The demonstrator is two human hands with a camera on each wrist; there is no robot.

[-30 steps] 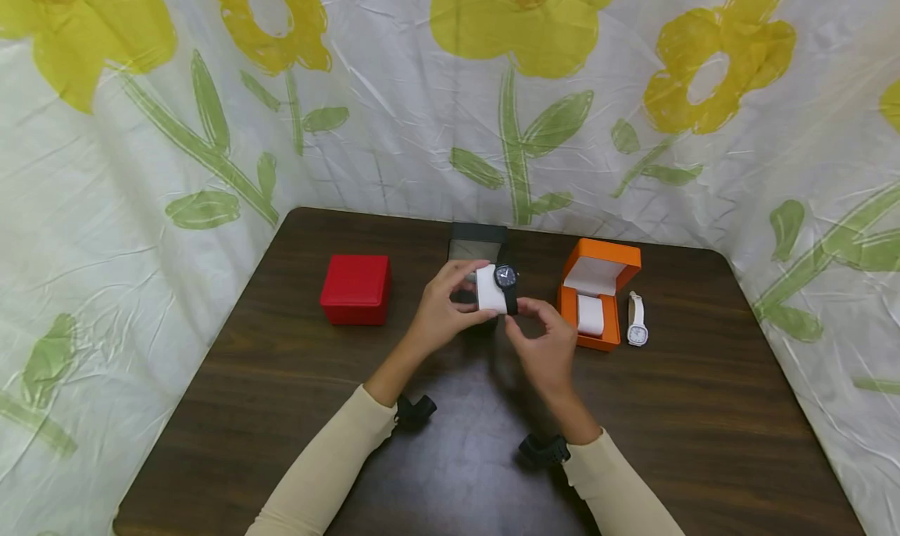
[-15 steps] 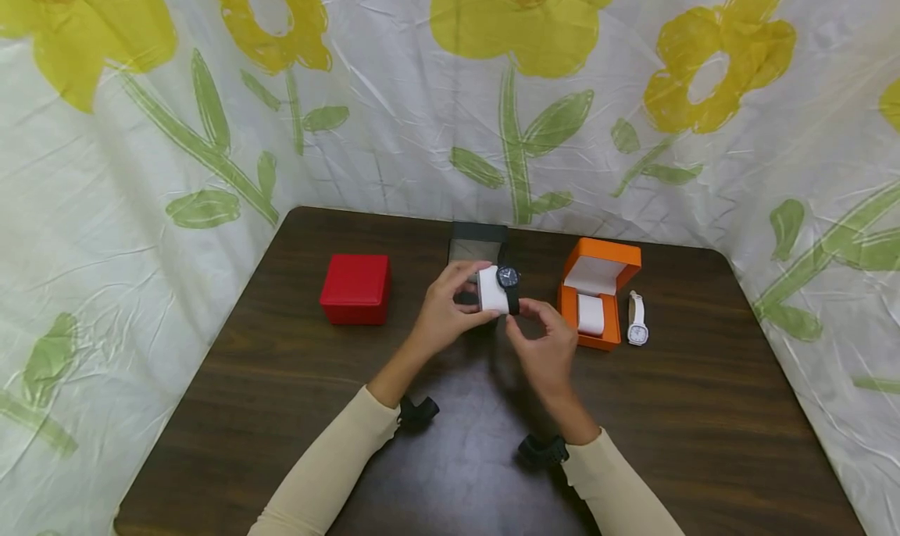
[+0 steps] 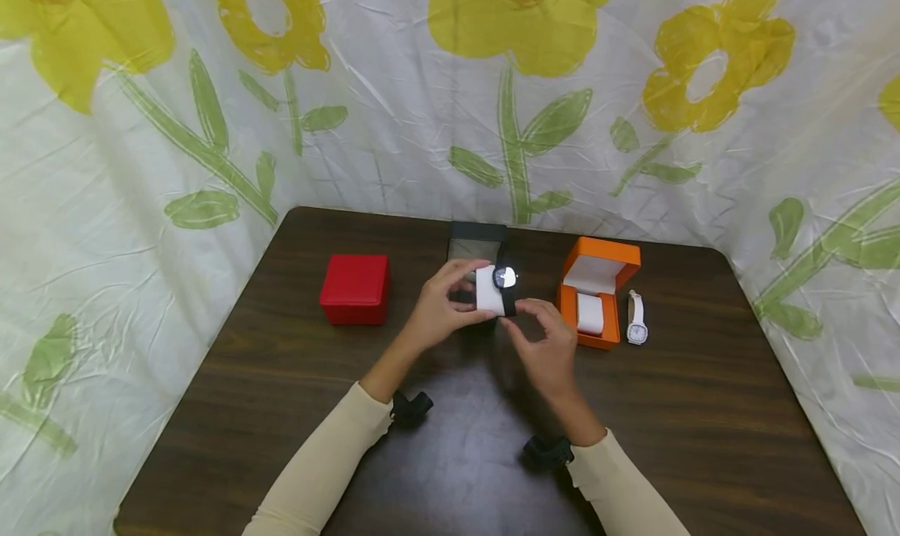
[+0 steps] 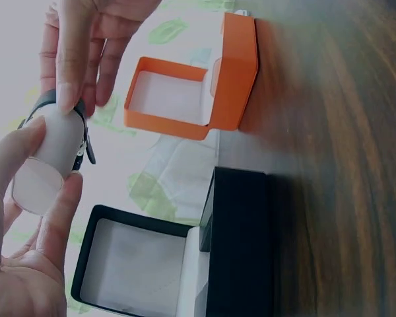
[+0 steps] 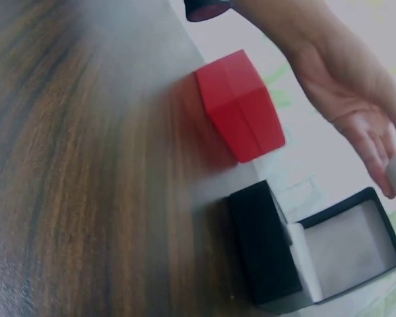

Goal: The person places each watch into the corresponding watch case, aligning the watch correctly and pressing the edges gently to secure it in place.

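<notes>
A black-strapped wristwatch (image 3: pixel 505 278) with a round face sits around one end of a white watch cushion (image 3: pixel 487 292), held up above the table. My left hand (image 3: pixel 441 305) grips the cushion's other end between thumb and fingers. My right hand (image 3: pixel 551 348) pinches the watch's black strap at its lower edge; in the left wrist view, the right thumb (image 4: pixel 67 92) lies across the strap (image 4: pixel 46 99) and the cushion end. Behind the hands stands an open black watch box (image 3: pixel 478 233), its base partly hidden by them.
To the right, an open orange watch box (image 3: pixel 610 253) contains a white cushion (image 3: pixel 590 315). A white wristwatch (image 3: pixel 637 321) lies beside it. The closed red box (image 3: pixel 356 287) stands to the left. A flowered curtain (image 3: pixel 394 130) hangs behind the dark wooden table (image 3: pixel 260 411).
The watch and cushion have shifted slightly and tilted, and the watch face now catches a bright glare. Both hands keep nearly the same hold.
</notes>
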